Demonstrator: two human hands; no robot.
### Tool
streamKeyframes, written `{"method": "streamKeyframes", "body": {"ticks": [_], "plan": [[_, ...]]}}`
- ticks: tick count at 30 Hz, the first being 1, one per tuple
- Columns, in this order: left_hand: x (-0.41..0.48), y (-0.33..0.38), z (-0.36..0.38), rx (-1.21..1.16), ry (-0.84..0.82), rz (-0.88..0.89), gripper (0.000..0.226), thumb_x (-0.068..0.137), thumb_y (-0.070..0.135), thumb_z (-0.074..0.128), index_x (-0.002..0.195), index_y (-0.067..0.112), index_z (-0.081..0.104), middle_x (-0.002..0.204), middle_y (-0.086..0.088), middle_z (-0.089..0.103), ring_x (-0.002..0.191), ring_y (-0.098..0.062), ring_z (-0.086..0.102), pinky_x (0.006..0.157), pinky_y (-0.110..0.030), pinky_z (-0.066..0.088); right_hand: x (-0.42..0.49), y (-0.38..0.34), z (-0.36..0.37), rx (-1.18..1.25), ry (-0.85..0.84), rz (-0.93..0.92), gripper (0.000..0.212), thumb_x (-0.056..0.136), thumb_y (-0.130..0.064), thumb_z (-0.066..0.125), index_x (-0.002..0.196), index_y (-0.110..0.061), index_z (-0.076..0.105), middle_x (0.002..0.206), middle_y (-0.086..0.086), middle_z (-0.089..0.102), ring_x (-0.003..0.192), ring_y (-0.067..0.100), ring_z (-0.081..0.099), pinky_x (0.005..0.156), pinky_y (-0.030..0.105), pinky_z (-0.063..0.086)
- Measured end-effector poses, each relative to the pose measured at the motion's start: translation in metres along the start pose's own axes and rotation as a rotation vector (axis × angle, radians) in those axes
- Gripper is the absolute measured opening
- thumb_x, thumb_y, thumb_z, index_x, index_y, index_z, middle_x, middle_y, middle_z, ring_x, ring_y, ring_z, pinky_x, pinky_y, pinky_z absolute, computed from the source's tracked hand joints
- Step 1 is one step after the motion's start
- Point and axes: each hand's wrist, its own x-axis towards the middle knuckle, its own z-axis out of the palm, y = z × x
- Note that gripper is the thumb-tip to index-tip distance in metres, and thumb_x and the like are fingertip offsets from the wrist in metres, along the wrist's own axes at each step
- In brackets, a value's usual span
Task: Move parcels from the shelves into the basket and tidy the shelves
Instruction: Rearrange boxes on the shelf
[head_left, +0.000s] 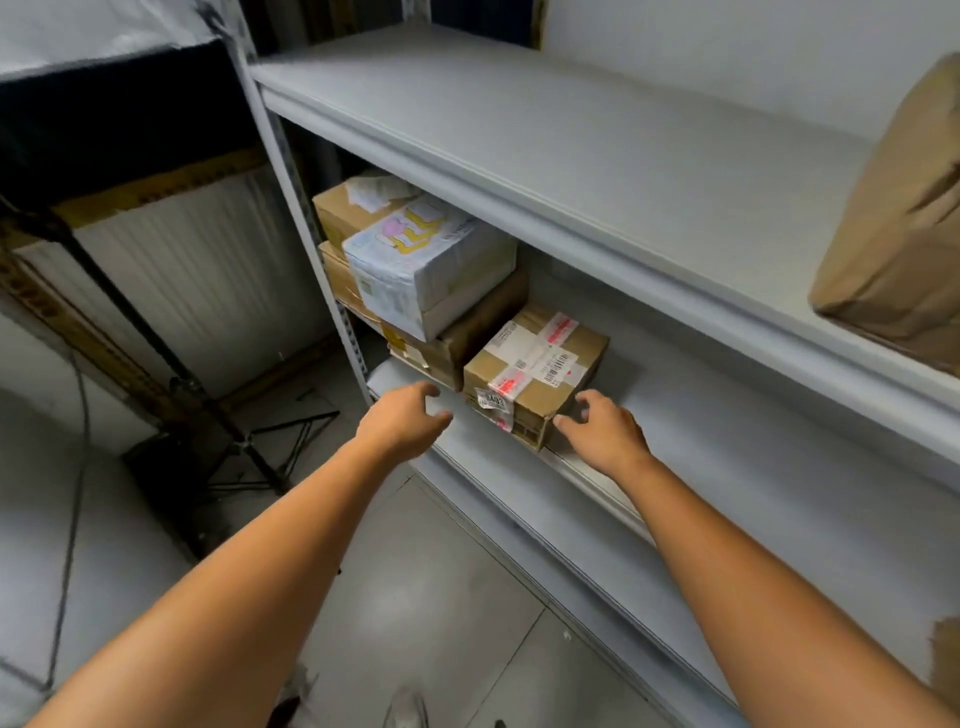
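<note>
Parcels lie stacked at the left end of the middle shelf: a white printed box on a flat brown box, with another brown box behind them. None of these looks lifted yet. In front of the stack's lower edge hangs the left hand, fingers loosely bent and holding nothing. Next comes the small taped box, standing near the shelf's front edge, close against the stack. The right hand is at its right corner, fingers spread and lightly curled. The thumb is at or just off the cardboard, and I cannot tell whether it touches. Neither hand has a hold on the box. Far right, a brown wrapped parcel sits on the top shelf. The basket is out of view, so what it holds cannot be judged. My reading is that the small taped box is the one about to be picked up. At least five parcels are left to move, and the tidying comes after that.
</note>
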Motion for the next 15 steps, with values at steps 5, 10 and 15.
{"method": "streamKeyframes", "body": {"ticks": [5,10,15], "plan": [[0.053,0.009,0.025,-0.121,0.025,0.076,0.058,0.092,0.047,0.059,0.140,0.018,0.045,0.134,-0.010,0.056,0.117,-0.026,0.056,0.093,-0.036,0.048,0.039,0.004,0.018,0.148,0.083,0.045,0.054,0.092,-0.037,0.066,0.138,-0.016,0.046,0.136,0.009,0.058,0.124,0.030,0.054,0.096,0.035,0.045],[0.084,0.021,0.044,-0.231,-0.019,0.091,0.075,0.090,0.052,0.061,0.148,0.013,0.034,0.137,-0.009,0.054,0.121,-0.026,0.054,0.094,-0.034,0.047,0.062,0.007,0.032,0.269,0.101,0.057,0.058,0.086,-0.034,0.073,0.135,-0.020,0.046,0.130,0.000,0.062,0.121,0.024,0.057,0.098,0.033,0.046],[0.090,0.023,0.049,-0.425,-0.061,0.051,0.075,0.086,0.047,0.070,0.144,0.016,0.035,0.127,-0.006,0.056,0.103,-0.019,0.058,0.087,-0.033,0.053,0.069,0.008,0.039,0.482,0.079,0.114,0.055,0.085,-0.019,0.075,0.132,-0.019,0.047,0.122,-0.001,0.063,0.114,0.021,0.061,0.096,0.037,0.052]]}}
